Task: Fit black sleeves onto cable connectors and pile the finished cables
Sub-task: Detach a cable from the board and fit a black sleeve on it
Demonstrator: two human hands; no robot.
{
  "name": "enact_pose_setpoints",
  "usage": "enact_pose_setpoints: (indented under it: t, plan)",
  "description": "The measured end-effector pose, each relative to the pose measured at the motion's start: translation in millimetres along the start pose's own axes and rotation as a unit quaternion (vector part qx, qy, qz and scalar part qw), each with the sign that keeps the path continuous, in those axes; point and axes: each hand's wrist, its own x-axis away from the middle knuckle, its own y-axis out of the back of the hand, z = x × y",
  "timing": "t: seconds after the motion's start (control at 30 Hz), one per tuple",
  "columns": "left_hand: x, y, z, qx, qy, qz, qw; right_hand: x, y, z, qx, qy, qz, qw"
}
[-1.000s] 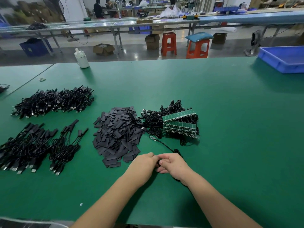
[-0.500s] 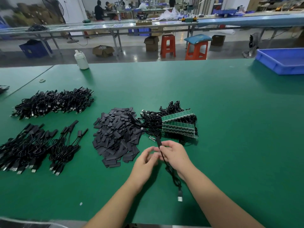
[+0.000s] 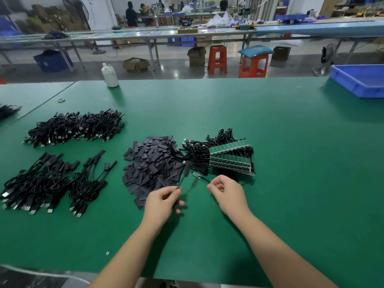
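Fingers point(image 3: 176, 189) of the left hand point(image 3: 162, 201) are curled and pinch a thin black cable point(image 3: 181, 180), whose sleeved connector point(image 3: 187, 168) sticks up and away over the edge of the loose black sleeves point(image 3: 153, 161). Just beside it, the right hand point(image 3: 227, 193) has its thumb and forefinger pinched together on another thin cable point(image 3: 204, 179), which ends in a small bare connector board point(image 3: 195, 174). Both hands hover low over the green table point(image 3: 291, 163), apart from each other. Behind the right hand lies a tangle of unsleeved cables with green board strips point(image 3: 229, 157) on top. Well to the left lie three piles of finished cables: one far point(image 3: 74, 128), two nearer point(image 3: 39, 183) point(image 3: 89, 183). A white bottle point(image 3: 110, 75) stands near the far edge, a blue tray point(image 3: 359, 80) at the far right
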Motion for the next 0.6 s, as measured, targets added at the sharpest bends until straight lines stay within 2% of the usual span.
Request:
enact_pose_setpoints:
  t: [0.1,0.2,0.27,0.37,0.5,0.53,0.6]
  plan:
    - [-25,59,0,-0.115,-0.011,-0.104,0.988,4,7,-15,0.117,0.029,-0.014,0.993]
    - [-53,126,5,-0.326,-0.025,-0.193,0.925,5,11,-28,0.231,0.089,-0.062,0.967]
    - [-68,159,9,-0.455,0.001,-0.164,0.875,4,11,-35,0.271,0.088,-0.05,0.957]
    - [-77,188,20,-0.551,0.024,-0.113,0.826,5,6,-44,0.281,0.052,-0.002,0.958]
    - [-62,189,31,-0.65,-0.061,-0.195,0.732,6,-1,-55,0.313,0.075,0.002,0.947]
    - [-55,183,32,-0.671,-0.063,-0.188,0.714,6,-1,-56,0.323,0.082,0.002,0.943]
    - [-45,172,39,-0.691,-0.062,-0.158,0.702,4,-2,-57,0.328,0.083,0.001,0.941]
